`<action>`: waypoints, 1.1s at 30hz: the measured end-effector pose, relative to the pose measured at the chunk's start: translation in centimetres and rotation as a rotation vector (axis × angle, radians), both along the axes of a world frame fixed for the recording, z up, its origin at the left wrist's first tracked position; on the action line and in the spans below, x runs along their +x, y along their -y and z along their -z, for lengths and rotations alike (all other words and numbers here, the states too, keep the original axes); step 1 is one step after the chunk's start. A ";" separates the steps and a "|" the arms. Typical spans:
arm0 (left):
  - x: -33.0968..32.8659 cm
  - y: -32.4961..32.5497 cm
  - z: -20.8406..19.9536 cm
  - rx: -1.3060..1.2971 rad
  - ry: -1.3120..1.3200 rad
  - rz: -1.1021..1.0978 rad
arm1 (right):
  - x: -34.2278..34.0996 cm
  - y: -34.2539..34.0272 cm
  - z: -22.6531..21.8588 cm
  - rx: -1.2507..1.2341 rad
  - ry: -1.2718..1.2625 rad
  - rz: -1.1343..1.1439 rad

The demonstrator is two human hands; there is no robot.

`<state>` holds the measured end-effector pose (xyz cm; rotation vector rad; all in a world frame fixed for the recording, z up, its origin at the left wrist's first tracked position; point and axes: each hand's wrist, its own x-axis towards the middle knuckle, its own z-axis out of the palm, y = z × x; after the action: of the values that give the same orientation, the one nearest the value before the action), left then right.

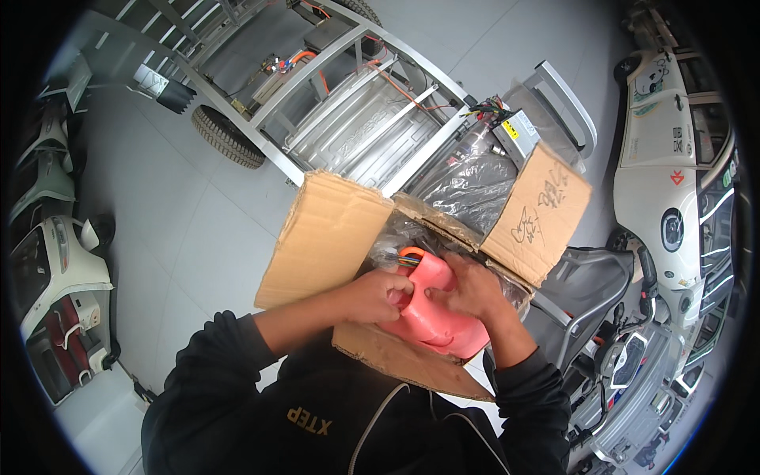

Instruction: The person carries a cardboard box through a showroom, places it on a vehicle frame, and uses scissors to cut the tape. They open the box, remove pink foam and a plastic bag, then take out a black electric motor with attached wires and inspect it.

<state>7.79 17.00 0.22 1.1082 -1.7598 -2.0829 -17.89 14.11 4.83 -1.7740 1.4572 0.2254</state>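
An open cardboard box [328, 237] sits in front of me with its flaps spread. Inside it lies clear plastic wrapping and a pink moulded plastic part [434, 317] with an orange cable loop [412, 253] and a bundle of coloured wires at its top. My left hand [380, 294] grips the pink part on its left side. My right hand [471, 286] holds it from the right, fingers curled over the upper edge. Both hands keep the part just above the box's near wall. My black sleeves come in from below.
Beyond the box stands a bare silver vehicle frame [360, 103] with a tyre [226, 136], orange cables and a grey control unit [518, 133]. White small vehicles stand at the right [673, 166] and left [55, 269]. A grey seat [586, 285] is close on the right. The floor is grey.
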 end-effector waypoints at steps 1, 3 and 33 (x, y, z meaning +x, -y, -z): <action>0.1 -0.2 0.2 0.196 -0.022 -0.083 | 0.1 -0.1 -0.1 0.008 -0.033 0.002; 0.2 -0.8 0.4 0.509 -0.181 -0.318 | 0.5 -0.7 -0.2 0.020 -0.102 0.032; -0.9 2.0 -0.6 0.356 -0.517 -0.491 | -3.1 -9.7 -5.5 -0.660 0.345 0.152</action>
<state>6.92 15.02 0.83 0.8504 -0.8099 -2.1364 -21.00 23.78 10.37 -2.0534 1.4916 -0.6839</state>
